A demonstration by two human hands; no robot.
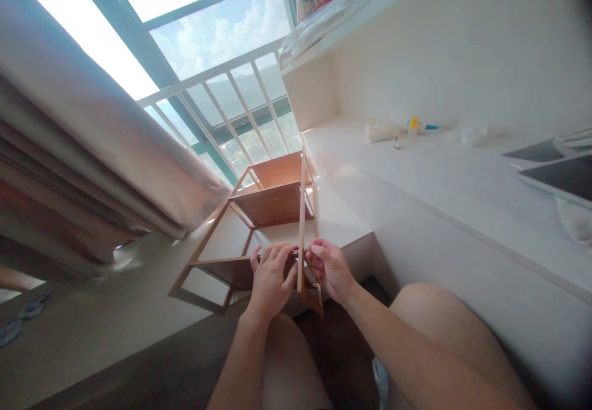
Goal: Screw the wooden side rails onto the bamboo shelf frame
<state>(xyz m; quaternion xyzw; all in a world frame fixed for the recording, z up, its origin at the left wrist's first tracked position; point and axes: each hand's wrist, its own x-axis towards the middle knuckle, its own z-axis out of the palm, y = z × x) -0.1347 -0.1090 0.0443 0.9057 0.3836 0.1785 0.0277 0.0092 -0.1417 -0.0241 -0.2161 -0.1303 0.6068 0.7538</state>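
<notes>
A brown wooden shelf rack (266,205) with several boards in an open frame stands tilted before me. My left hand (274,277) lies over the edge of its lowest board (231,270), fingers curled round it close to the upright post (302,213). On the other side of that post, my right hand (329,267) is closed, with thumb and fingertips pinched against the wood where board and post meet. Something small may be between those fingertips, but I cannot make it out. My left palm is hidden from view.
To the right runs a white ledge (351,151) holding a small yellow-capped bottle (413,126), a white box (380,131) and a dark flat panel (562,172). Long curtains (106,126) hang at left. A white railing (222,74) crosses the window behind the rack.
</notes>
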